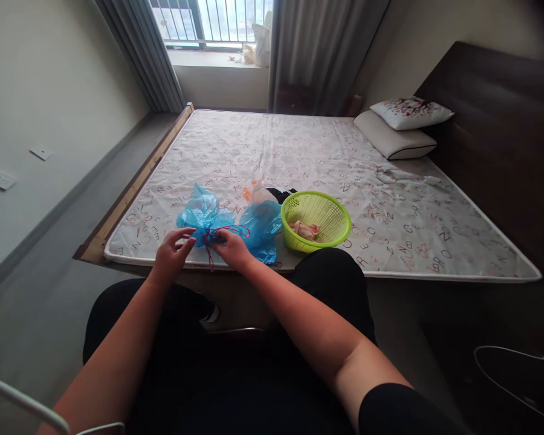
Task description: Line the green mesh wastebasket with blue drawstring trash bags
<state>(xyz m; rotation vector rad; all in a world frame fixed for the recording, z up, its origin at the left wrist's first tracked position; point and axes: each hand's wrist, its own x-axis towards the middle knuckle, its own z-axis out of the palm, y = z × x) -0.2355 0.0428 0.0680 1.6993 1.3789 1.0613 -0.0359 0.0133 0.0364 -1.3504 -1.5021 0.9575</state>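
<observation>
Here, clock directions take the blue bag point(202, 208) as dial centre, with the wearer at 6 o'clock. The left hand point(174, 251) sits at 8 o'clock, fingers curved, thumb and forefinger near each other; whether they pinch anything cannot be told. The right hand point(230, 249), at 4 o'clock, closes thumb and fingers on the red cord point(248, 231) at the bag's gathered neck. The bag lies on the near edge of the letter-printed mattress point(240, 136).

At 3 o'clock, a second blue bag point(259, 235) lies just beside it. Farther along that direction stands an upright green basket point(315, 246) containing a pinkish cloth point(304, 231). At 2 o'clock, a patterned cushion point(403, 118) rests upon a pale pillow point(390, 140), near the dark headboard point(503, 115). At 12 o'clock, beyond the mattress, is a barred window point(217, 21); a grey curtain point(317, 54) hangs at 1 o'clock.
</observation>
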